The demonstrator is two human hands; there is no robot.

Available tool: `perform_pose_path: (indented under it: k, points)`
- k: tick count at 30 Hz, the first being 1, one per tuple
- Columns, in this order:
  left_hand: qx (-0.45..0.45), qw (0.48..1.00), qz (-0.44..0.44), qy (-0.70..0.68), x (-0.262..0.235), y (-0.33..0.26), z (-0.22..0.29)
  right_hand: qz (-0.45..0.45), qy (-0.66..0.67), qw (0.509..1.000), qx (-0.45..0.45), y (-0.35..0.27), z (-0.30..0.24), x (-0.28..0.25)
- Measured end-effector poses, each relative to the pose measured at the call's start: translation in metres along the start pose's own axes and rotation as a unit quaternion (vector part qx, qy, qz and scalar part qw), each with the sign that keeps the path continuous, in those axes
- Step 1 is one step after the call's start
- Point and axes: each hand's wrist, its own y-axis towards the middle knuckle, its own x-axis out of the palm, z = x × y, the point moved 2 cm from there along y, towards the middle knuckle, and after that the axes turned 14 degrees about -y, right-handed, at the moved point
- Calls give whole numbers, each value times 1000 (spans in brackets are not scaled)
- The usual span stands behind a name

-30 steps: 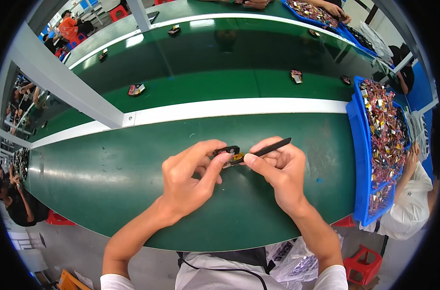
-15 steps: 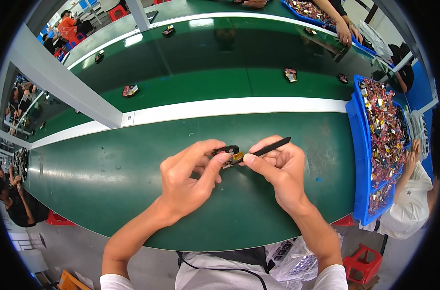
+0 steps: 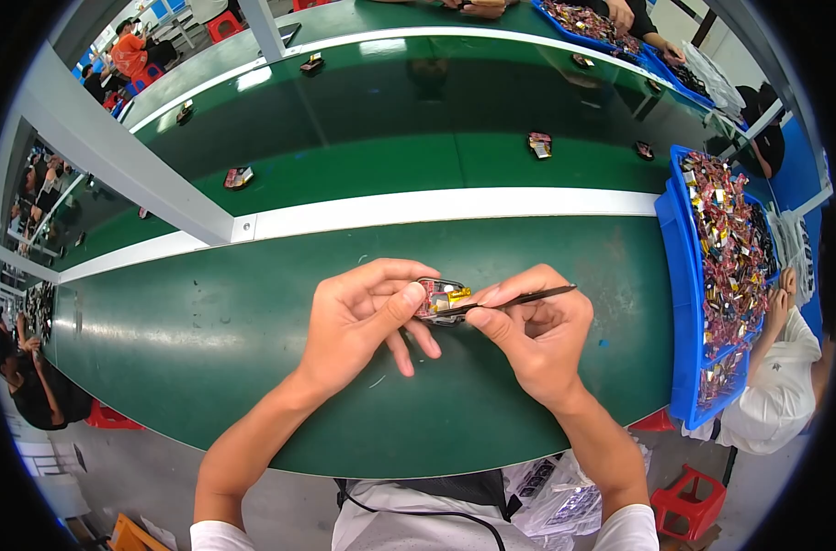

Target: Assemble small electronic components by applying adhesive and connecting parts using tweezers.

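My left hand [image 3: 358,312] pinches a small black plastic housing [image 3: 455,284] by its left end, above the green table [image 3: 207,367]. Its open face is turned up and shows a red circuit board [image 3: 433,298] with a yellow-taped part [image 3: 458,295]. Between the thumb and fingers of my right hand [image 3: 537,331] is a slim black tool [image 3: 547,293], likely tweezers. The tool's tip reaches over the housing's near edge; whether it touches the board I cannot tell.
To the right stands a blue bin [image 3: 680,303] heaped with small red boards. Beyond a white rail [image 3: 455,204], a dark green conveyor belt [image 3: 381,138] carries several similar units. A grey post [image 3: 124,147] rises at the left. A co-worker in a white sleeve [image 3: 776,386] sits beyond the bin.
The housing has turned its open face upward, baring the board. My right hand has tilted the tool flatter and moved slightly right. Units on the belt have shifted left.
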Motion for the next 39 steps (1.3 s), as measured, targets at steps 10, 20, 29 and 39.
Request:
perform_pose_path:
  k: [10, 20, 29, 39]
  points:
    - [15, 1000, 18, 6, 2, -1, -4, 19, -77, 995, -61, -2, 0, 1]
    - [46, 998, 35, 27, 6, -3, -2, 26, -117, 991, -57, -4, -2, 1]
    - [72, 995, 55, 48, 6, -3, 0, 42, -100, 993, -44, 0, -8, 1]
    - [70, 994, 68, 47, 7, -5, 0, 29, -159, 981, -105, -2, -10, 7]
